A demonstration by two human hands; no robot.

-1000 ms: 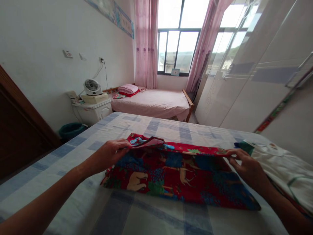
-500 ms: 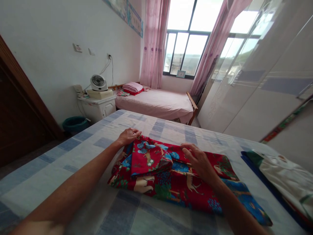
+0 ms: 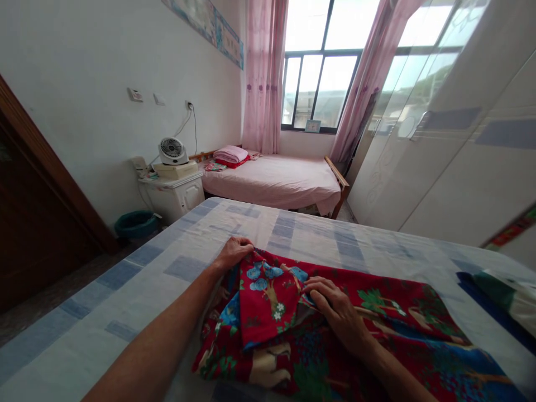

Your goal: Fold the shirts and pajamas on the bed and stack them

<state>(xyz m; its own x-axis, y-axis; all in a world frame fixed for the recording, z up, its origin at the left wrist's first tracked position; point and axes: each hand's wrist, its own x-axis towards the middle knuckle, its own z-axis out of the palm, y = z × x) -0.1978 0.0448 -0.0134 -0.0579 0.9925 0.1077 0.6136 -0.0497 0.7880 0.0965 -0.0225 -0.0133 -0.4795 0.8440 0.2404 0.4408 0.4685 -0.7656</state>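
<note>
A red printed cloth with animals, blue trees and green leaves lies partly folded on the bed in front of me. Its kind is unclear from the folds. My left hand pinches the far left corner of its top flap, fingers closed. Along the right edge of that flap, my right hand rests palm down, its fingertips bent together over the edge and gripping there. The thumb of my right hand is partly hidden. To the right the cloth stretches out in loose folds, running past my right forearm.
A blue-and-white checked sheet covers the bed. White and dark blue folded clothes lie at the right edge. Beyond stand a pink bed, a white nightstand with a fan, a teal bin and a wardrobe.
My right hand has moved left across the cloth to the flap's edge. The left hand keeps its pinch on the corner. The view has shifted, so the cloth appears nearer and larger.
</note>
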